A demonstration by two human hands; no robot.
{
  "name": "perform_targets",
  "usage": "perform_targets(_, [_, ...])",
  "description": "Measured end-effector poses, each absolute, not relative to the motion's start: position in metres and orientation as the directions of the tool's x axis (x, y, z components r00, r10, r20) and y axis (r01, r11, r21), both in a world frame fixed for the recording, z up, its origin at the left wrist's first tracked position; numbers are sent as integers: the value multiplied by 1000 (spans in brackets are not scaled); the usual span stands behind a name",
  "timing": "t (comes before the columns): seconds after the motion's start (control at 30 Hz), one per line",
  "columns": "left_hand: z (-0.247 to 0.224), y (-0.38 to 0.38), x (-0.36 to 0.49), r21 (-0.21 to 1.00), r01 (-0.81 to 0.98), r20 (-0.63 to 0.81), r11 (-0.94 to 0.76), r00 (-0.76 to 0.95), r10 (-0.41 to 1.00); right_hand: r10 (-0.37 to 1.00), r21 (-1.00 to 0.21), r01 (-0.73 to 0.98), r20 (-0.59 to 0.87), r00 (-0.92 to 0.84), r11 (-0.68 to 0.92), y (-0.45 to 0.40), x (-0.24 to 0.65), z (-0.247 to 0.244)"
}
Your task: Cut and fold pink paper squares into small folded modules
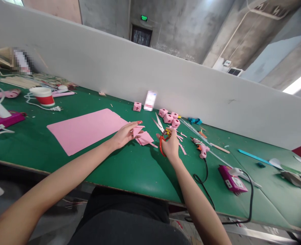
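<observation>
My left hand [126, 135] grips a cut and folded piece of pink paper [144, 138], with a thin strip sticking out toward the right. In my right hand [171, 144] is a pair of scissors [160, 125] with red and yellow handles. Its blades are spread and point up and away, apart from the paper. A large pink sheet [86, 131] lies flat on the table to the left of my left hand. Just beyond the scissors sit several small pink paper boxes [168, 118] with dark red marks, and narrow pink offcuts [182, 148] lie beside my right hand.
A pink glue gun [203, 149] lies at right, its black cord running to a purple power strip [232, 179]. A phone [149, 101] leans on the white partition [109, 64]. At left stand a paper cup [42, 96], another purple power strip [5, 122] and thin wooden sticks [20, 81].
</observation>
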State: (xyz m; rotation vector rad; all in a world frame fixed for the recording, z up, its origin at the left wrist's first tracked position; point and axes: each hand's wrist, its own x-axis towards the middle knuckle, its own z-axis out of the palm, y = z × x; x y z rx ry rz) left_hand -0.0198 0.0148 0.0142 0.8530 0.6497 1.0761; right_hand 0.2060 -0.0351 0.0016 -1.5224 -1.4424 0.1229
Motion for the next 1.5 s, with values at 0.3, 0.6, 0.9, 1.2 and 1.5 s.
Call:
perform_targets(0.3, [3,1,-1,777,-540,24,324,539,842,928,-948,100,316,194,302,-45,169,-7])
perform_targets(0.6, [5,-19,12,756,-494,125,429,753,646,863,-816,470,467,195,335,-52,159,-10])
perform_targets(0.9, [8,-19,9,820,-446,90,359,719,689,873,-853,405,439,213,330,-50,163,-10])
perform_targets(1.2, [10,-3,-5,891,-406,-13,202,424,906,903,-917,285,353,245,280,-45,173,-9])
perform_targets(1.5, [-3,8,-6,918,-380,5,114,298,954,907,-896,299,388,162,330,-43,177,-7])
